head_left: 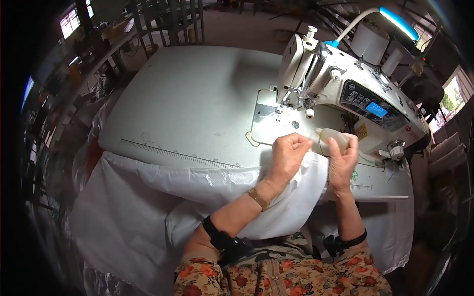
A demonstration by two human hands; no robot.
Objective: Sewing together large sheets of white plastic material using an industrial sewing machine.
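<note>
In front of the sewing machine [316,74], my left hand [289,154] is closed in a pinch at the raised edge of a white woven plastic sheet [212,180]. What lies between its fingertips is too small to tell. My right hand [342,160] is closed on a pale, translucent rounded object [332,136], whose kind does not show; it has a yellowish rim on the side toward my left hand. Both hands are close together, just to the near right of the needle plate [265,128]. From the table edge the sheet hangs over my lap.
A grey sewing table [197,98] with a printed ruler [182,154] along its near edge bears the machine. A lit lamp [399,23] arches over it, near a large white thread cone [369,43]. Wooden chair-like frames [170,22] stand beyond the table's far left.
</note>
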